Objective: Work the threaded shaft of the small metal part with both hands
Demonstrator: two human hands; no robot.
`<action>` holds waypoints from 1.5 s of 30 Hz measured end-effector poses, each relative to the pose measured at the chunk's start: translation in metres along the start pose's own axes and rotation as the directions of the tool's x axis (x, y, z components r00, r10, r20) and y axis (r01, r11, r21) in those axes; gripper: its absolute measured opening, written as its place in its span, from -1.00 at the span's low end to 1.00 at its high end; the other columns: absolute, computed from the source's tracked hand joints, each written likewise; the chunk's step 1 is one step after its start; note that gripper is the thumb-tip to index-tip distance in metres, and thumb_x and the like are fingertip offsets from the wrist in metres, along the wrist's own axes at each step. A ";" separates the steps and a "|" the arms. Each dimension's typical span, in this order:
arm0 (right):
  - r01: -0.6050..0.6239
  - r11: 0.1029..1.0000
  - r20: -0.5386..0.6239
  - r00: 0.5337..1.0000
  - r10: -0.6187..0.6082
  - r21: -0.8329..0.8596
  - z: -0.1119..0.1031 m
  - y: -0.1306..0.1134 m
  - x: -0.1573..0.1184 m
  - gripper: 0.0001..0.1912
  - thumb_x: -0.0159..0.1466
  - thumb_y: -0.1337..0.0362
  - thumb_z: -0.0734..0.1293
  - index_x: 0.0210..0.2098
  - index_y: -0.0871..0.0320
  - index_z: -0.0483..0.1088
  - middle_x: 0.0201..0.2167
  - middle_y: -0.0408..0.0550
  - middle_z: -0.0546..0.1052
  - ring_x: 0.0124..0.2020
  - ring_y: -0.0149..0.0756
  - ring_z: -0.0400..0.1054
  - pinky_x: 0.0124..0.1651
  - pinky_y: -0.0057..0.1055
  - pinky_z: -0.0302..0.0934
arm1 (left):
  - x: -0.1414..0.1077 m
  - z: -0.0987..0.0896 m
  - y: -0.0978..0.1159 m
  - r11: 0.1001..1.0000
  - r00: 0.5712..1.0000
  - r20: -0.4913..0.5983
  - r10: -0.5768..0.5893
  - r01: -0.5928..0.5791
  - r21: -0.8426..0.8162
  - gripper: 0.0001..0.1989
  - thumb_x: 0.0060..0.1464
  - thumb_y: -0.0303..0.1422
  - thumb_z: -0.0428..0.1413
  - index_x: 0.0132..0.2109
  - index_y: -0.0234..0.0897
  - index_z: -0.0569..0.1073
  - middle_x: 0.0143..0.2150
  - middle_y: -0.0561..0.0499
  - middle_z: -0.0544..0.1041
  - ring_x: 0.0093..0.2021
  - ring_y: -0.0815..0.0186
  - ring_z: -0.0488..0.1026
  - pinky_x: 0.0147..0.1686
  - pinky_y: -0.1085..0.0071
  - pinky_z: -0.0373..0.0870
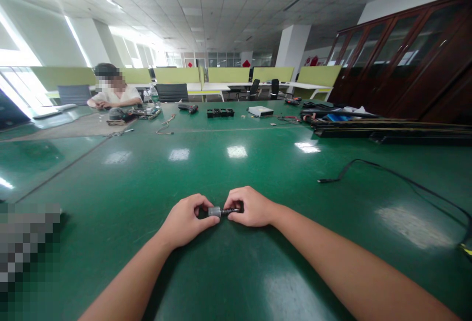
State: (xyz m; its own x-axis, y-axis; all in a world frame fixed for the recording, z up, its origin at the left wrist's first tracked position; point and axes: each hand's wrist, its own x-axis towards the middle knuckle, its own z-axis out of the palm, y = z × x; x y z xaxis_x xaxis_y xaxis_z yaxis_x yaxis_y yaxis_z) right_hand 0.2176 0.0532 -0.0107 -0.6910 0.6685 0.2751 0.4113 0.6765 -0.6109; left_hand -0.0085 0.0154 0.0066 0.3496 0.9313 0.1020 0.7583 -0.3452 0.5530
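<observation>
A small silver cylinder [214, 211] with a dark, ridged shaft [230, 210] lies sideways low over the green table [236, 178], or on it; which of the two I cannot tell. The thumb and fingers of my left hand [190, 220] are closed round the silver cylinder. From the other side, my right hand [250, 207] pinches the far end of the dark shaft, and its fingers partly hide that end. My two hands are close together but apart, with the part between them.
A black cable [391, 167] curves over the table at the right. Dark long panels [368, 129] are stacked at the back right. Along the back lie a power drill [189, 108], a black frame [220, 113] and a white box [260, 111]. A person [116, 90] sits at the back left.
</observation>
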 end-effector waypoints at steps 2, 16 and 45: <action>-0.004 1.000 0.002 1.000 0.004 0.004 0.000 0.000 0.000 -0.89 0.05 0.41 0.41 -0.37 0.21 0.51 -0.49 -0.17 0.42 -0.47 -0.43 0.28 -0.39 -0.50 0.14 | 0.000 0.000 0.000 1.000 1.000 0.002 0.000 0.000 0.001 -0.74 -0.01 -0.13 0.21 -0.26 -0.21 0.54 -0.38 0.06 0.47 -0.38 0.28 0.35 -0.39 0.42 0.19; -0.013 1.000 0.000 1.000 0.013 -0.018 -0.004 0.002 -0.001 -0.92 0.07 0.35 0.43 -0.41 0.21 0.51 -0.50 -0.15 0.45 -0.49 -0.44 0.29 -0.42 -0.50 0.14 | 0.000 0.001 -0.002 1.000 1.000 0.006 0.010 -0.010 0.010 -0.74 0.00 -0.13 0.22 -0.25 -0.21 0.55 -0.37 0.06 0.47 -0.38 0.28 0.35 -0.39 0.42 0.19; -0.135 0.989 0.020 0.991 0.134 0.066 -0.017 0.026 -0.004 -0.94 0.00 0.38 0.43 -0.48 0.23 0.51 -0.57 -0.17 0.43 -0.55 -0.44 0.26 -0.48 -0.52 0.13 | -0.002 -0.001 -0.006 1.000 1.000 0.017 -0.006 0.006 -0.001 -0.76 0.00 -0.15 0.22 -0.26 -0.21 0.52 -0.41 0.10 0.42 -0.40 0.28 0.33 -0.40 0.43 0.17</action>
State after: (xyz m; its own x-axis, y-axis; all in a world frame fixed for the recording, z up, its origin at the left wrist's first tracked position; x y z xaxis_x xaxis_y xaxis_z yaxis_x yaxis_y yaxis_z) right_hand 0.2407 0.0737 -0.0153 -0.6413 0.7469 0.1758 0.4608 0.5581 -0.6900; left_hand -0.0146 0.0160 0.0041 0.3544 0.9312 0.0846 0.7600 -0.3396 0.5542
